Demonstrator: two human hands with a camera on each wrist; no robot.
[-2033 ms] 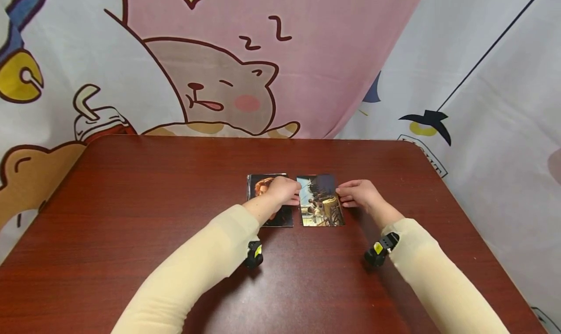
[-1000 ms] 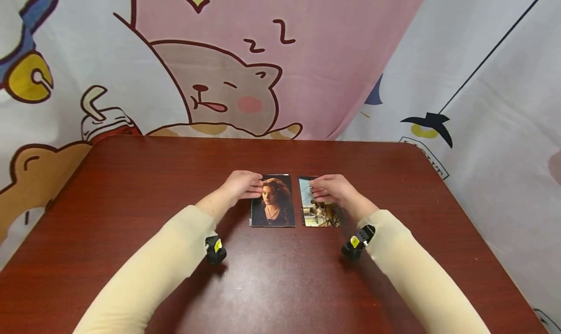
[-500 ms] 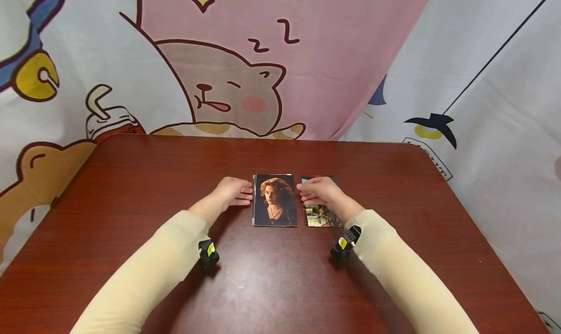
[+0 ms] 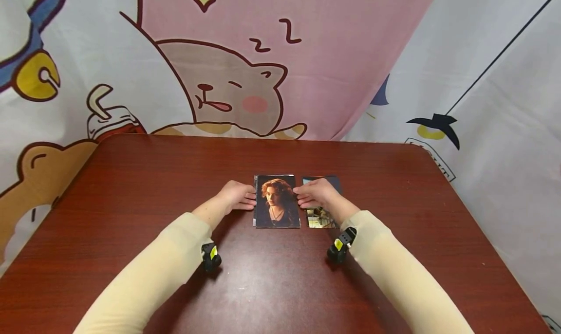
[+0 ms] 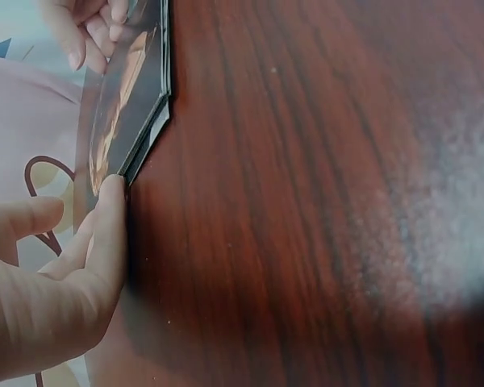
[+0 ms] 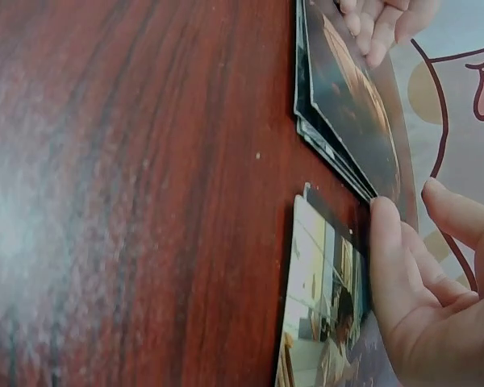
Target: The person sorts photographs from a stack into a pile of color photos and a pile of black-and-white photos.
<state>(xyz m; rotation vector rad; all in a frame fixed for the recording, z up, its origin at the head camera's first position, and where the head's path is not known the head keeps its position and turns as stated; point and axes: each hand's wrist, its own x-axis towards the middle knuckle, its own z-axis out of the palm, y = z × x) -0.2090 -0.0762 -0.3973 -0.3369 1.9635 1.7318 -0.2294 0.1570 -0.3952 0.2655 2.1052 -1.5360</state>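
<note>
A small stack of photo cards [image 4: 277, 205] lies on the table, a portrait of a red-haired person on top. Fingertips of my left hand [image 4: 235, 196] touch its left edge, the thumb held apart in the left wrist view. On the opposite side, my right hand [image 4: 319, 194] reaches over a second photo pile [image 4: 322, 218] and touches the stack's right edge with extended fingers. That second pile, topped by an outdoor scene, is partly hidden under the right hand. In the right wrist view, the portrait stack's edges [image 6: 331, 145] are slightly uneven.
Both piles lie on a reddish-brown wooden table [image 4: 271, 285]. Behind it hangs a cartoon-printed cloth [image 4: 333, 46] that meets the table's far edge. A wrist camera [image 4: 211, 257] is strapped to the left wrist, another camera [image 4: 339, 246] to the right.
My left hand has gone from above the portrait stack to its left edge. The right hand has moved left from the scene photo's right edge, across it, to the portrait stack's right edge.
</note>
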